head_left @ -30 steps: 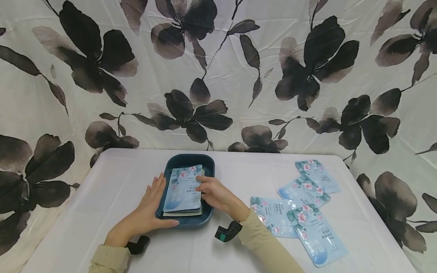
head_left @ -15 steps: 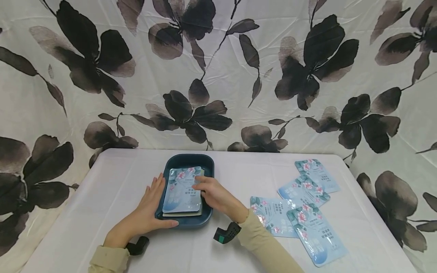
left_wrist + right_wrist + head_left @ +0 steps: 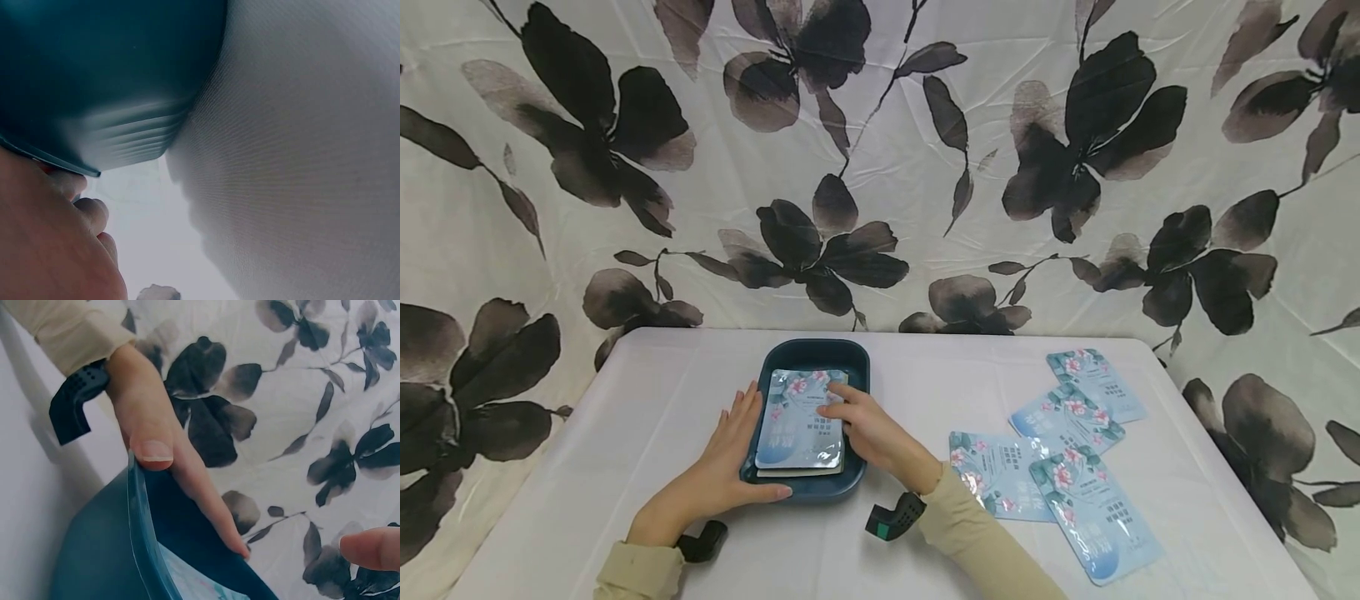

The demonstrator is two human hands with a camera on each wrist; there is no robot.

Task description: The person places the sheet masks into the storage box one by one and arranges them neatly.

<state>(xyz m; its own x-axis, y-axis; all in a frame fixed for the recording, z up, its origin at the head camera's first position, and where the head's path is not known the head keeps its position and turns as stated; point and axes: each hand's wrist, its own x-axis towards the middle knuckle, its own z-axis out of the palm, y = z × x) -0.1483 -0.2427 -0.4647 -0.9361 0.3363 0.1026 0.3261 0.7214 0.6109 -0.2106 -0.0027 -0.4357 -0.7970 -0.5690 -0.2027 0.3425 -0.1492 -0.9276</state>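
A dark blue tray (image 3: 808,352) holds a stack of light blue floral packets; the top packet (image 3: 793,437) lies nearly square with the rest. My left hand (image 3: 721,462) lies along the tray's left side with fingers straight and thumb stretched along the near edge. In the right wrist view that thumb (image 3: 153,450) sits on the tray's rim (image 3: 140,525). My right hand (image 3: 872,425) reaches over the right rim, two extended fingers resting on the top packet's upper right part. Its other fingers are hidden. The left wrist view shows the tray's outer wall (image 3: 112,69).
Several more floral packets lie overlapping on the right of the white table (image 3: 910,375), the nearest packet (image 3: 1097,517) toward the front edge and the farthest packet (image 3: 1097,387) at the back. A flower-patterned cloth (image 3: 955,167) hangs behind the table.
The top packet has shifted slightly left and lies straighter on the stack. The right hand's fingers have moved a little left across it. The left hand has stayed in place.
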